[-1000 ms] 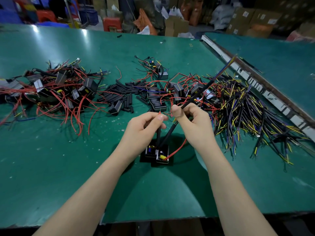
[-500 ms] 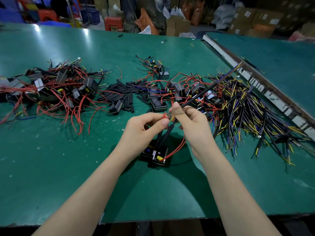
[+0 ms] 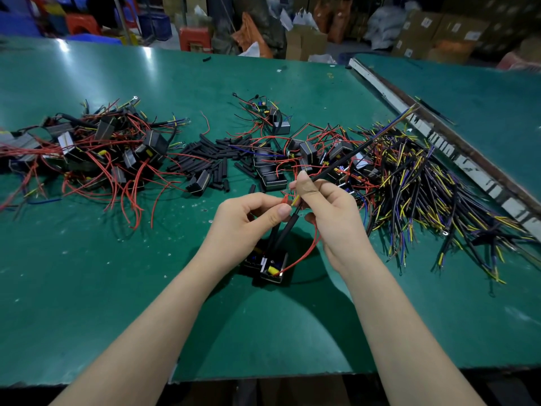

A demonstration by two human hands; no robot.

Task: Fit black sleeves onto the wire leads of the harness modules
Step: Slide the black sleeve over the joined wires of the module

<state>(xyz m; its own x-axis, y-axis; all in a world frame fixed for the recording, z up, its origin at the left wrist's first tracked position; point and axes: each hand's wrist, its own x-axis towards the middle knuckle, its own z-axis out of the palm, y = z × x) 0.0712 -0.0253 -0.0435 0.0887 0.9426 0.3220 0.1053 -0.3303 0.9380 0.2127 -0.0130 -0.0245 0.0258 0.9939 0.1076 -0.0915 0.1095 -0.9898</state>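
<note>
left hand (image 3: 248, 221) pinching the black sleeve (image 3: 288, 230), right hand (image 3: 328, 209) pinching the long cable (image 3: 360, 149), which has tipped flatter over 1 second, so threading looks underway

Green work table (image 3: 87, 288) fills most of the frame; surface scuffed, white specks, glare patches at upper left. Second green table (image 3: 483, 112) at upper right, set at an angle; pale worn edge strip (image 3: 456, 159) runs along the gap between the two. Top of frame, dim storage area: cardboard boxes (image 3: 424, 33) upper right, red stools (image 3: 194, 38) upper centre, blue crates (image 3: 17, 24) upper left.
</note>
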